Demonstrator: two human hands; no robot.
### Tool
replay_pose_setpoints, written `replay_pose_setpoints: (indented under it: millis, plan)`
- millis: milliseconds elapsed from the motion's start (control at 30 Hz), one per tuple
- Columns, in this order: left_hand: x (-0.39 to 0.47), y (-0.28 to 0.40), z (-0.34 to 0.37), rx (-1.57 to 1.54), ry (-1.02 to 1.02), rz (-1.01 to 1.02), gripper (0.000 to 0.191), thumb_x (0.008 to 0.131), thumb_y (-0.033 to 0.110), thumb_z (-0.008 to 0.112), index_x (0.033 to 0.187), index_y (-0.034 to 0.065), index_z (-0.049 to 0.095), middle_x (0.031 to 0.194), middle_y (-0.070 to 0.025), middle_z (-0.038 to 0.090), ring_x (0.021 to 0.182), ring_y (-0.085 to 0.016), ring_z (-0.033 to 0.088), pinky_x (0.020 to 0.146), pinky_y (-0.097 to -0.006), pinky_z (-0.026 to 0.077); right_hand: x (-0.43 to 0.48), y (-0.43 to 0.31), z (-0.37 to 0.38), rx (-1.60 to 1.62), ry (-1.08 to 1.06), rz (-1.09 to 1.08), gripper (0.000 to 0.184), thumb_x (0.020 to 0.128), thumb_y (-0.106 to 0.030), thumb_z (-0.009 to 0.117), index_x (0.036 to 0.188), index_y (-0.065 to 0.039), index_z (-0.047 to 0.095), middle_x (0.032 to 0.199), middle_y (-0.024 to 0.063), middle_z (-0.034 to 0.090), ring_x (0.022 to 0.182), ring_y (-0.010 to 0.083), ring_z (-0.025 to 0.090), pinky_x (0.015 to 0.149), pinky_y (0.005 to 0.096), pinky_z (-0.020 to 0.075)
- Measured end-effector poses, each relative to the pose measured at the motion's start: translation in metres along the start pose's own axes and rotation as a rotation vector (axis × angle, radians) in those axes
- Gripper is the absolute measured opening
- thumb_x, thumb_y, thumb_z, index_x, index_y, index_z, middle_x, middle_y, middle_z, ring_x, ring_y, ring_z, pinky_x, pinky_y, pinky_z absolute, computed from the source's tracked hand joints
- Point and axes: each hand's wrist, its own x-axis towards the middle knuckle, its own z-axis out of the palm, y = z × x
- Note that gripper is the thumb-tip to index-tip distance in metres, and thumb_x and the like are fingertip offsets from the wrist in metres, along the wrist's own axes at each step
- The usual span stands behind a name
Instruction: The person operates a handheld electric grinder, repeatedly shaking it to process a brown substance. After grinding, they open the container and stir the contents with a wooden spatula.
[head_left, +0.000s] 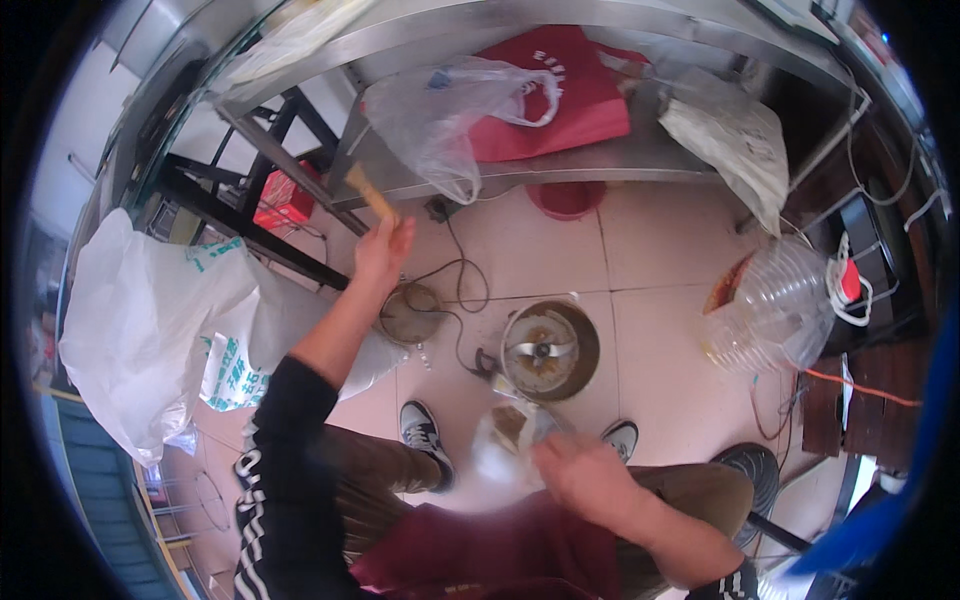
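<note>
My left hand (384, 251) is raised at arm's length and grips a tan wooden-handled tool (373, 199), apparently a small flat brush, its wider end pointing up and away. Low in front of my lap, my right hand (589, 476) holds the edge of a clear plastic bag (499, 454) with some brown material at its mouth; motion blur hides the fingers. Just beyond the bag, a round metal grinder bowl (592, 360) stands on the floor, its steel blades (559, 349) visible and brownish residue inside. The grinder's round lid (412, 311), dusty inside, lies to the left, below my left wrist.
A large white printed sack (157, 300) stands at left. A cut plastic jug (795, 307) with a red cap lies at right. Ahead is a steel shelf (592, 169) bearing a red bag (555, 135) and plastic bags. A dark power cord (461, 262) crosses the tiles.
</note>
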Motion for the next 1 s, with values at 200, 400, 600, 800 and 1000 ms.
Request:
replay_pose_setpoints:
  millis: [200, 400, 600, 800, 1000]
  plan:
    - [-0.216, -0.019, 0.038, 0.387, -0.399, -0.230, 0.021, 0.099, 0.023, 0.053, 0.108, 0.0042, 0.055, 0.097, -0.0113, 0.067, 0.065, -0.012, 0.061, 0.061, -0.0260, 0.053, 0.027, 0.015, -0.015, 0.478, 0.525, 0.053, 0.025, 0.092, -0.019, 0.060, 0.108, 0.000, 0.057, 0.099, 0.0179, 0.065, 0.086, 0.0326, 0.065, 0.073, 0.0419, 0.0521]
    - [-0.299, -0.055, 0.095, 0.521, -0.739, -0.443, 0.035, 0.096, 0.036, 0.055, 0.108, 0.0030, 0.057, 0.091, -0.0081, 0.068, 0.071, -0.014, 0.065, 0.061, -0.0296, 0.053, 0.054, 0.044, 0.045, 1.066, 0.362, 0.405, 0.027, 0.098, -0.025, 0.055, 0.105, 0.000, 0.059, 0.083, 0.0088, 0.061, 0.076, 0.0154, 0.061, 0.069, 0.0295, 0.0503]
    - [-0.224, -0.054, 0.070, 1.490, -0.794, 0.105, 0.026, 0.092, 0.021, 0.056, 0.108, 0.0011, 0.053, 0.089, -0.0200, 0.065, 0.088, -0.038, 0.063, 0.077, -0.0444, 0.050, 0.052, 0.084, 0.050, 0.566, 0.243, 0.575, 0.023, 0.093, -0.021, 0.055, 0.095, 0.002, 0.062, 0.076, 0.0158, 0.064, 0.074, 0.0254, 0.066, 0.066, 0.0368, 0.0530]
    - [-0.184, -0.081, 0.064, 1.482, -0.598, 0.133, 0.047, 0.093, 0.019, 0.053, 0.133, 0.0037, 0.035, 0.093, -0.0244, 0.065, 0.088, -0.039, 0.064, 0.077, -0.0452, 0.050, 0.081, 0.099, 0.022, -0.002, 0.223, 0.559, 0.021, 0.080, -0.012, 0.058, 0.090, 0.005, 0.066, 0.086, 0.0276, 0.066, 0.082, 0.0422, 0.066, 0.076, 0.0477, 0.0542]
    - [-0.171, -0.092, 0.061, 1.349, -0.617, -0.037, 0.058, 0.094, 0.013, 0.052, 0.143, 0.0026, 0.023, 0.085, -0.0208, 0.064, 0.065, -0.028, 0.064, 0.063, -0.0407, 0.052, 0.128, 0.104, 0.008, -0.047, 0.256, 0.484, 0.015, 0.078, -0.008, 0.060, 0.079, 0.005, 0.067, 0.081, 0.0265, 0.066, 0.081, 0.0411, 0.066, 0.076, 0.0465, 0.0546]
